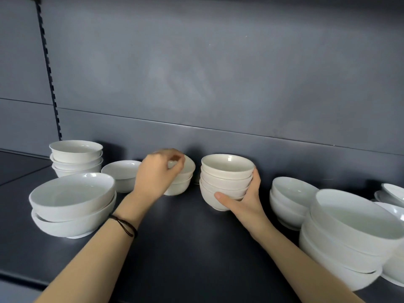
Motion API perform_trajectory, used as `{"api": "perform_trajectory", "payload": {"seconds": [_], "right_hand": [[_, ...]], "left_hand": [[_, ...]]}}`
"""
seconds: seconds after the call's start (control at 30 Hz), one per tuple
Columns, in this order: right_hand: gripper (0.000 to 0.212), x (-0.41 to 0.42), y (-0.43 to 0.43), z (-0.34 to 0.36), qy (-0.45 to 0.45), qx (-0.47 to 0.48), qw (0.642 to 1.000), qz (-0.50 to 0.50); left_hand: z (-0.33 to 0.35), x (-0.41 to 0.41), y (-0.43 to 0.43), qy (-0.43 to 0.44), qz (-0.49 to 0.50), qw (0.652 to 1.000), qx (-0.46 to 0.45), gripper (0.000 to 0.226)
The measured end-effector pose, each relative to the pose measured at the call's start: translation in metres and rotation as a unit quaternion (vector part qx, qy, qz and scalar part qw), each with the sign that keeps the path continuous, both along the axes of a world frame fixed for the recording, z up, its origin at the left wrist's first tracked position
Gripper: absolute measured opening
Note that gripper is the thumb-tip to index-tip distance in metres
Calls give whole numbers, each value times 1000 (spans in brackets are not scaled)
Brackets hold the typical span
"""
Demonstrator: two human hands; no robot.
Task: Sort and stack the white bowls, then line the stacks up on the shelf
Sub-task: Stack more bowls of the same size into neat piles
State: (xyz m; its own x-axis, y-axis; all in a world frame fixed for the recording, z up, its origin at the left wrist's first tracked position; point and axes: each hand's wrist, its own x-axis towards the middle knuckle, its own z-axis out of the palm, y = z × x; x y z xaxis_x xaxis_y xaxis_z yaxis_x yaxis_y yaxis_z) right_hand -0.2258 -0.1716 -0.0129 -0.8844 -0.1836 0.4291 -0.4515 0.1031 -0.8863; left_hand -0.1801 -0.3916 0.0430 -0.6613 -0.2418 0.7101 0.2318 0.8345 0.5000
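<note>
My right hand [242,199] wraps around the lower right side of a stack of small cream-white bowls [226,176] standing on the dark shelf [185,237]. My left hand [156,173] pinches the near rim of the top bowl of a short stack of small white bowls [184,178] just left of it, near the back wall. A single small bowl [121,173] sits further left. A stack of small bowls [76,157] stands at the back left, with two wide bowls [73,203] stacked in front of it.
On the right stand a stack of medium bowls [288,201], a tall stack of wide bowls [349,239] near the front edge, and more bowls [391,197] at the far right. A grey back panel [218,84] closes the shelf behind.
</note>
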Motion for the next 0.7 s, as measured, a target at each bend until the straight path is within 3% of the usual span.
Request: {"api": "perform_trajectory", "payload": {"seconds": [0.17,0.23,0.33,0.47,0.57,0.7], "right_hand": [[127,3,-2,2,-2,-8,1000,-3],[122,3,-2,1,-3,-11,1000,-4],[112,3,-1,1,0,-8,1000,-6],[110,3,-1,1,2,-6,1000,-7],[116,3,0,1,0,-5,1000,-12],[119,2,0,0,-7,-2,1000,-15]], "left_hand": [[-20,-11,-23,-60,47,996,-43,96],[-27,-16,-27,-91,54,994,-2,109],[-26,-17,-26,-97,30,992,80,89],[-20,-11,-24,-125,36,989,73,63],[-16,-9,-21,-112,56,990,62,57],[-12,-9,-18,-74,37,985,149,52]]}}
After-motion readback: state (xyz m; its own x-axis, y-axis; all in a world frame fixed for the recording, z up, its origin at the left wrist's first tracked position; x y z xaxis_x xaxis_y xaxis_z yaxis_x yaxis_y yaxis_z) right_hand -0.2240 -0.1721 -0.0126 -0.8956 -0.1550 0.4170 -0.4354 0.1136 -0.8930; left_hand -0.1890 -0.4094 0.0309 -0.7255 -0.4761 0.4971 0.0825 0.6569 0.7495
